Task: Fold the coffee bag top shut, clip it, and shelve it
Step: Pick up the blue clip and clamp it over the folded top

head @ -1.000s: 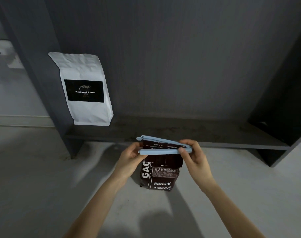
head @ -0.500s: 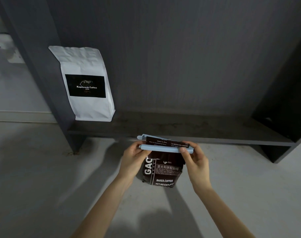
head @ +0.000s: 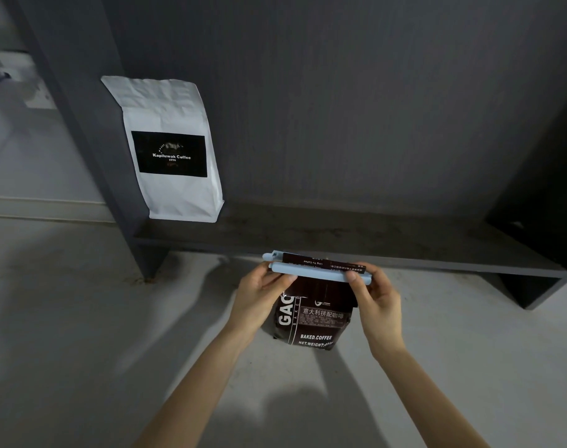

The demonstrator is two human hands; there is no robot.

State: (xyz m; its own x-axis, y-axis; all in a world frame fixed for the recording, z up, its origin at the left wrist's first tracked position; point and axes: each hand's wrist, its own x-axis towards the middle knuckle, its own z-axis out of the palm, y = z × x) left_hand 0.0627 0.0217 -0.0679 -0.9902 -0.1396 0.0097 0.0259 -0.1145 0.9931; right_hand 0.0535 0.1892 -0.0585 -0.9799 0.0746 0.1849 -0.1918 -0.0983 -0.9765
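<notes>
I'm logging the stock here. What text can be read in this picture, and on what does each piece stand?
"Kopiluwak Coffee" and "1896": black label of the white bag on the shelf.
"GAC" (cut off), "意大利拼配咖啡", "BAKED.COFFEE", "NET.WEIGHT:" (number cut off): dark coffee bag.
Print on its folded top above the blue clip and its fine print: too small to read.

head-worn view, facing down, close hands [head: 262, 295]

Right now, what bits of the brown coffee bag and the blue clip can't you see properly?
All in the head view:
- The clip catch: under the right hand, so latched or not is unclear.
- The brown coffee bag sides: covered by the left hand and the right hand.
- The bag's small print: too small.
- The net weight line: curves out of view.
</notes>
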